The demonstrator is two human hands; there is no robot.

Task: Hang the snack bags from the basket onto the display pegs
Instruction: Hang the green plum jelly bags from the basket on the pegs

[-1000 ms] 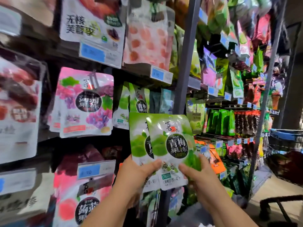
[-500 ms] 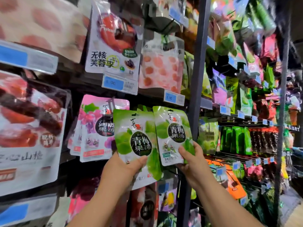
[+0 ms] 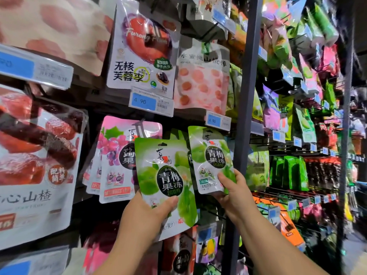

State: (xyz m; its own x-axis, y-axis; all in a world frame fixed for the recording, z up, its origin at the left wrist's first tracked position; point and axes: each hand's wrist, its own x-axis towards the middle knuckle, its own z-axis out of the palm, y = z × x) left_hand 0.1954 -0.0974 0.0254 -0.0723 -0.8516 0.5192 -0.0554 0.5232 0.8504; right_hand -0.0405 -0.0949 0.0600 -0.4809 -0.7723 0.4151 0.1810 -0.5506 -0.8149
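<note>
My left hand (image 3: pixel 148 210) grips the bottom of a green plum-jelly snack bag (image 3: pixel 164 175), thumb on its front. My right hand (image 3: pixel 233 192) pinches the lower right corner of a second green bag (image 3: pixel 209 155) of the same kind, held higher and further right. Both bags are raised in front of the display wall. Behind them, more green bags (image 3: pixel 177 134) hang on a peg, mostly hidden. The basket is out of view.
Pink grape-jelly bags (image 3: pixel 117 155) hang just left of the green ones. Above are a plum bag (image 3: pixel 143 48), a peach-candy bag (image 3: pixel 202 80) and blue price tags (image 3: pixel 151 102). A dark upright post (image 3: pixel 246 96) stands right of my hands, with more hanging snacks beyond.
Both hands have carried the green bags up and closer to the display. The bags, overlapped a second ago, are now apart, the right one higher.
</note>
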